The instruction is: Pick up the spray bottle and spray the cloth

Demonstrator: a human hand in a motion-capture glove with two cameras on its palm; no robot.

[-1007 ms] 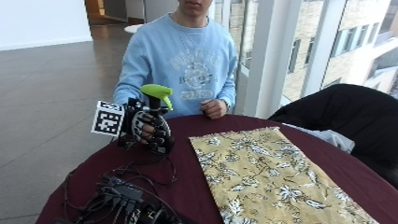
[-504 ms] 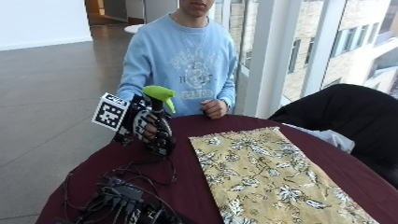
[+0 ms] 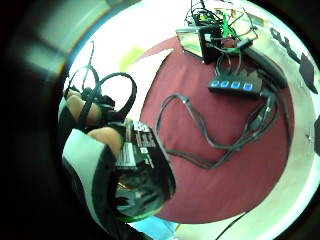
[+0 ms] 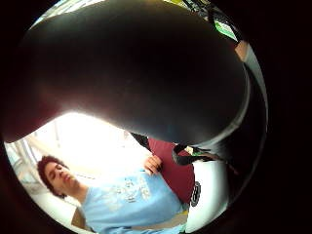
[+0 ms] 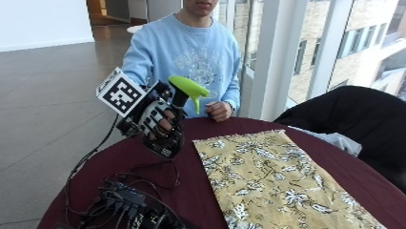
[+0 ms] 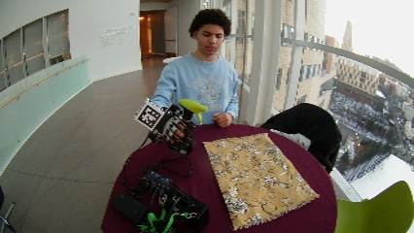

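Spray bottle and cloth are what we watch, on a round table covered in dark red cloth. On it lies the long yellow flower-patterned cloth, flat. Our black-gloved right hand has its fingers curled round the dark spray bottle with a lime-green trigger head, held off the table just beside the cloth's near edge. We judge the pick-up done; next comes aiming the nozzle at the cloth and squeezing the trigger.
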